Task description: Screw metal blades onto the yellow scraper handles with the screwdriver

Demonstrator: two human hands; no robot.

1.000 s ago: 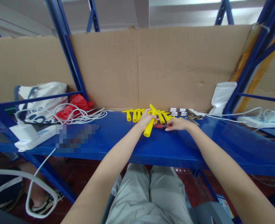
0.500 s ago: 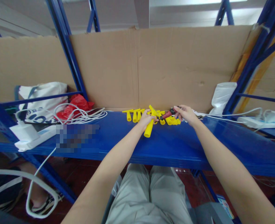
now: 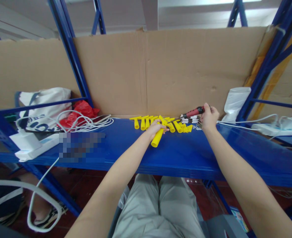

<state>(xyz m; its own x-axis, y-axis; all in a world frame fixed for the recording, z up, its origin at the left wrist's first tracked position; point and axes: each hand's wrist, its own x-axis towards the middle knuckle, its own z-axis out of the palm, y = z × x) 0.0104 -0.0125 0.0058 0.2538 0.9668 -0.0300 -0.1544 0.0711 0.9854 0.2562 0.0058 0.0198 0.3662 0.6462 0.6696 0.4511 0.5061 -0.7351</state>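
With our left hand (image 3: 156, 128) we hold a yellow T-shaped piece (image 3: 156, 140) over the middle of the blue tabletop (image 3: 185, 153), the grip wrapped around its handle, whose round end points toward us. In our right hand (image 3: 209, 117) the grip clasps the rear of a red-and-black screwdriver (image 3: 192, 112), its shaft slanting down leftward to that piece's head, though we cannot tell whether the tip touches. More yellow pieces (image 3: 143, 123) lie in a row along the back, before a cardboard panel (image 3: 185, 72).
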